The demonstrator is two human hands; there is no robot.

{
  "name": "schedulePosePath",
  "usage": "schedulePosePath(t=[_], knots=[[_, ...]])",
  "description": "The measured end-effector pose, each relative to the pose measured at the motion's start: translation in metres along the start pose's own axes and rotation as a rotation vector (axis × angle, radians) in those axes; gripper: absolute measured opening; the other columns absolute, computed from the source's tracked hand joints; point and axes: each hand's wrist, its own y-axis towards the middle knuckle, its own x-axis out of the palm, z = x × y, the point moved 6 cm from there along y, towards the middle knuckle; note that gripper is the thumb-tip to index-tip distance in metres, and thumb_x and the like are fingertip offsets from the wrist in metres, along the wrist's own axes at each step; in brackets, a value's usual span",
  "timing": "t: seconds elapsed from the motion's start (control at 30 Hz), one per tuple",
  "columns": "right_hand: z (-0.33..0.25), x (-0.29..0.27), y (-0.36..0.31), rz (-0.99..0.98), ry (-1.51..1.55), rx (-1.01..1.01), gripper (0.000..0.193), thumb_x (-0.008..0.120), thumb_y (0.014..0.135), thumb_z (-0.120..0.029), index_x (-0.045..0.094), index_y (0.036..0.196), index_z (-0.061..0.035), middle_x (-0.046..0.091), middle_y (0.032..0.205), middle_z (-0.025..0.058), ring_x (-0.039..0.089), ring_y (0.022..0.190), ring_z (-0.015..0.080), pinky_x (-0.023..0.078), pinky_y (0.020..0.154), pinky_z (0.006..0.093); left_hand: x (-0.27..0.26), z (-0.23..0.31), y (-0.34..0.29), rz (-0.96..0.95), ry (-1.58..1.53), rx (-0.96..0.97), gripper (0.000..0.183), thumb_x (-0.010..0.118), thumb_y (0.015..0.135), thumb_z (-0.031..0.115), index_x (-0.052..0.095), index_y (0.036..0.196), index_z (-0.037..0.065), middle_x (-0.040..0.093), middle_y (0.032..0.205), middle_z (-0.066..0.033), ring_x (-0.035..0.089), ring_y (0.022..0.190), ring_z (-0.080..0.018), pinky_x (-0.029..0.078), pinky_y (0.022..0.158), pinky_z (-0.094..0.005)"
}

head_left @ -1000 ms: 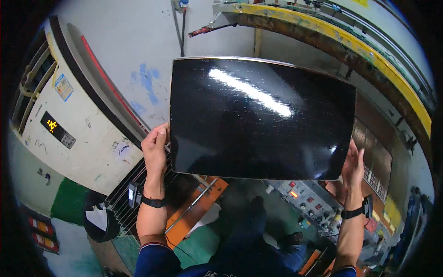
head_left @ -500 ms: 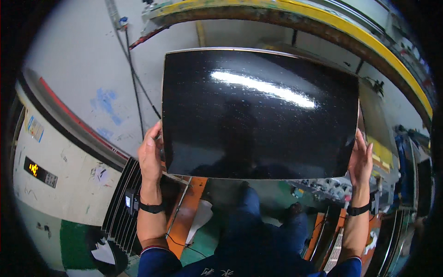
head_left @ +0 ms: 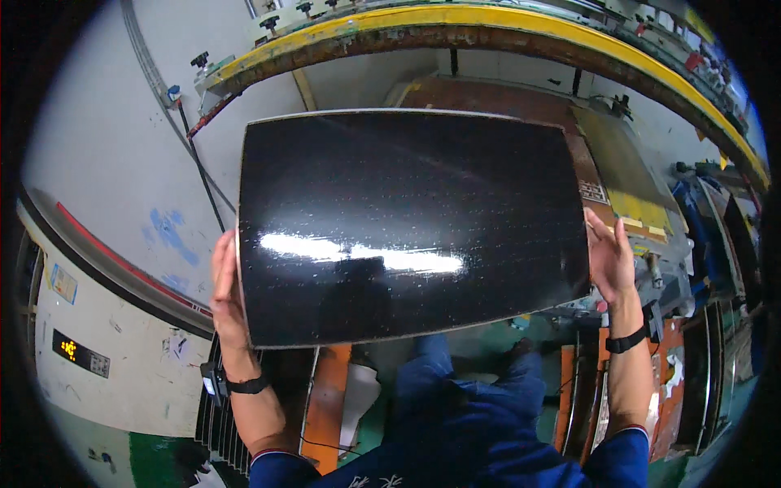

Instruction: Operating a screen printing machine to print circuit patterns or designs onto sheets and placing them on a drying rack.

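Observation:
A large glossy black rectangular panel (head_left: 407,195) with a thin pale edge is held up in front of me, light streaking across its speckled face. My left hand (head_left: 227,285) grips its left edge, fingers partly hidden behind it. At the opposite edge, my right hand (head_left: 610,259) is closed around the side, thumb raised along the rim and the other fingers partly out of sight. The panel tilts slightly, its lower left corner nearest to me. Both wrists wear black bands with small devices.
A machine frame with a yellow beam (head_left: 488,18) arches across the back over a brown-topped table (head_left: 496,93). On the left stands a pale cabinet with a lit display (head_left: 80,354). Dark ribbed racks (head_left: 213,407) and orange boards (head_left: 329,398) are below; more panels (head_left: 704,382) stand at right.
The panel has moved left and slightly nearer, both hands still holding its sides. Its light streak has shifted down and left. More of the brown-topped table shows behind it.

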Motion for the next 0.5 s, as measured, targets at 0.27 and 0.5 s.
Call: schedulePosePath(t=[0.27,0.5], knots=[[0.002,0.012,-0.017,-0.119,-0.127,0.191,0.081,0.033,0.096,-0.062,0.05,0.132,0.0078,0.055,0.132,0.0186,0.05,0.124,0.0273,0.034,0.109,0.0355,-0.026,0.067,0.016,0.337,0.221,-0.066,0.057,0.048,0.099,0.028,0.032,0.146,-0.001,0.038,0.148,-0.0153,0.036,0.137,-0.0243,0.032,0.112,-0.0389],[-0.042,0.03,-0.032,-0.042,-0.589,-0.26,0.052,0.04,0.098,-0.036,0.058,0.123,0.0065,0.056,0.11,0.0076,0.051,0.099,0.0179,0.039,0.091,0.0311,-0.07,0.035,0.007,0.148,0.513,-0.161,0.045,0.036,0.088,-0.008,0.05,0.13,-0.009,0.06,0.122,-0.0177,0.059,0.113,-0.0245,0.045,0.1,-0.0358]])
